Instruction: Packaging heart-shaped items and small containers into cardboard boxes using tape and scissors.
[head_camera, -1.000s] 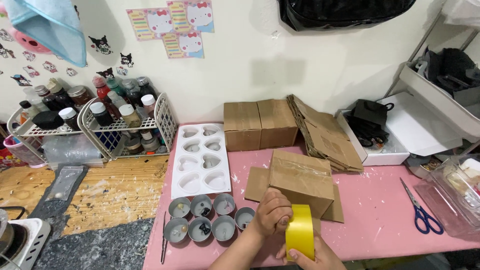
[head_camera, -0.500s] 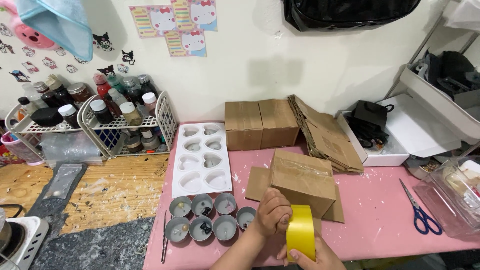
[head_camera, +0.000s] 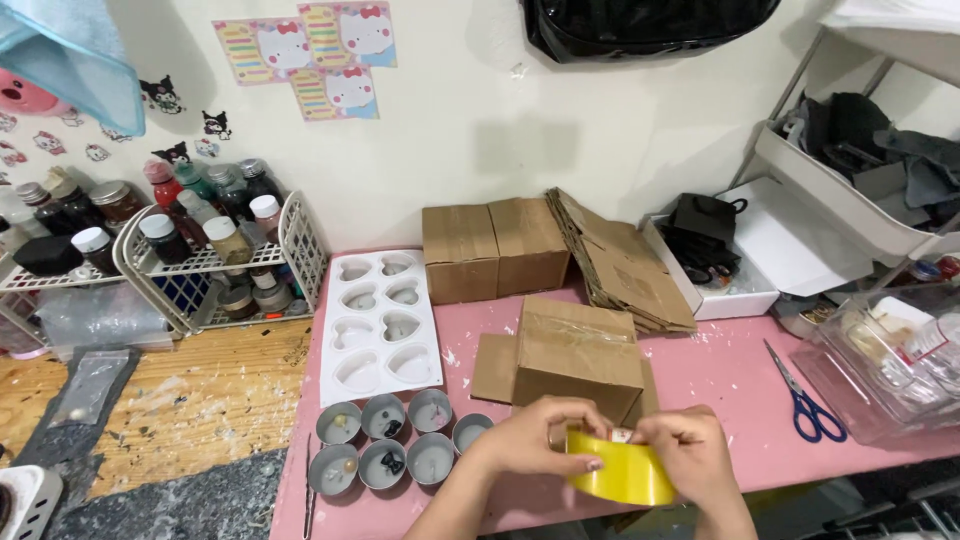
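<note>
Near the pink worktop's (head_camera: 720, 380) front edge, round metal tins (head_camera: 385, 450) sit leftmost. The left hand (head_camera: 530, 440) and right hand (head_camera: 690, 455) pinch a yellow tape roll (head_camera: 620, 475) before the taped brown cardboard box (head_camera: 578, 355); blue-handled scissors (head_camera: 805, 400) lie rightward.

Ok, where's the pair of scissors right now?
The blue-handled scissors lie on the pink table at the right of the head view, between the cardboard box and a clear plastic container.

At the desk's (head_camera: 720, 370) near edge both hands (head_camera: 610, 450) hold a tape roll (head_camera: 620, 475). A cardboard box (head_camera: 578, 352) sits just behind it. Metal cups (head_camera: 385, 440) cluster to the left, a heart mould (head_camera: 380, 325) behind them. Scissors (head_camera: 805, 395) lie toward the right edge.
</note>
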